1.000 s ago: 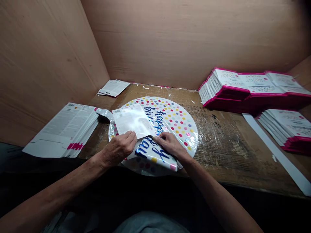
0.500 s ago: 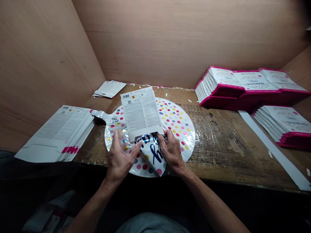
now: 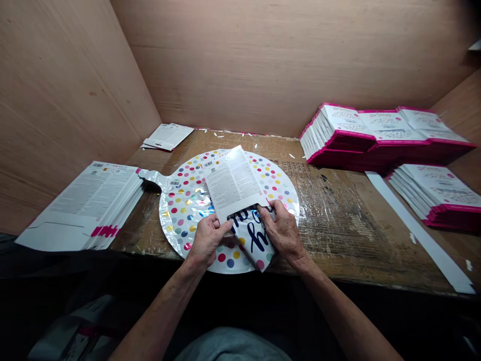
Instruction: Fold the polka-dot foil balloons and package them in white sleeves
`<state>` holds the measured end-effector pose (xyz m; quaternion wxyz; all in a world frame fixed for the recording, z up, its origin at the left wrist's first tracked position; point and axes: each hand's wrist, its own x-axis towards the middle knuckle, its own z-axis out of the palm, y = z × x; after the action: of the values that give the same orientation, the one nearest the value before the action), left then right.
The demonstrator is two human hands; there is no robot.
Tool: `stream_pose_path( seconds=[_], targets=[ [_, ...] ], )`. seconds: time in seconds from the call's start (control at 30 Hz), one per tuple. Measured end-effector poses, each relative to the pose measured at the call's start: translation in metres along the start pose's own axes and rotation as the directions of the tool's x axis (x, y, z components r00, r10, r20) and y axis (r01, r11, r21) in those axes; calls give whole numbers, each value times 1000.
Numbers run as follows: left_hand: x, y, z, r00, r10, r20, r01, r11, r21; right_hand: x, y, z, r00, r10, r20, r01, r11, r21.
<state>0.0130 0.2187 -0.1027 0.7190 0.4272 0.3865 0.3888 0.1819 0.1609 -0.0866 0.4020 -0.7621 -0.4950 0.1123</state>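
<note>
Brown cardboard worktop (image 3: pixel 330 235) underneath. Dotted foil balloon (image 3: pixel 188 200) flat on it, neck toward 10 o'clock. Pink-edged packet stacks (image 3: pixel 391 123) at 2 to 3 o'clock, sleeve stack (image 3: pixel 75 195) at 9, both well apart. Printed card sleeve (image 3: pixel 233 180) over the balloon, long axis 11-to-5; folded foil (image 3: pixel 251 235) at its near end. Left hand (image 3: pixel 208 238) pinches sleeve's near-left corner; right hand (image 3: pixel 283 230) grips foil and sleeve's near-right edge. Hands about equally near; no obstruction seen between.

White packet (image 3: pixel 233 183), slanted — folded dotted foil (image 3: pixel 256 241) at its near edge.
</note>
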Motion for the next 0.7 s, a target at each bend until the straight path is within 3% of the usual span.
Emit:
stream_pose_path(
  seconds=[0.07, 0.17, 0.23, 0.27, 0.33, 0.4, 0.43, 0.53, 0.6, 0.7],
  targets=[
    [5, -5, 3, 994, 71, -87, -59, 989, 136, 0, 0, -4, 1000, -7, 31, 7, 1000, 18],
    [17, -9, 5, 940, 253, -230, -159, 920, 359, -4, 0, -6, 999, -24, 33, 21, 998, 61],
    [23, -7, 4, 895, 330, -299, -189, 890, 416, -14, 1, -5, 984, -177, 5, 177, 983, 50],
    [23, -4, 3, 876, 351, -331, -191, 882, 430, -21, 2, -5, 950, -311, 2, 311, 950, 18],
    [15, 1, -1, 853, 371, -367, -189, 875, 445, -37, 5, -4, 802, -597, 31, 597, 797, -89],
    [-1, 6, -4, 883, 356, -305, -220, 890, 399, -51, 6, -2, 637, -766, 83, 766, 618, -176],
    [-10, 9, -5, 910, 341, -237, -254, 908, 332, -56, 6, -2, 585, -806, 85, 803, 563, -194],
    [-29, 17, -7, 957, 291, -22, -291, 957, -15, -58, 2, -1, 511, -857, 68, 857, 502, -121],
    [-29, 21, -8, 970, 234, 61, -212, 944, -253, -53, -2, -1, 463, -883, 69, 886, 461, -48],
    [-16, 23, -7, 976, 151, 158, -73, 907, -416, -45, -10, 2, 402, -909, 110, 915, 403, -11]
  ],
)
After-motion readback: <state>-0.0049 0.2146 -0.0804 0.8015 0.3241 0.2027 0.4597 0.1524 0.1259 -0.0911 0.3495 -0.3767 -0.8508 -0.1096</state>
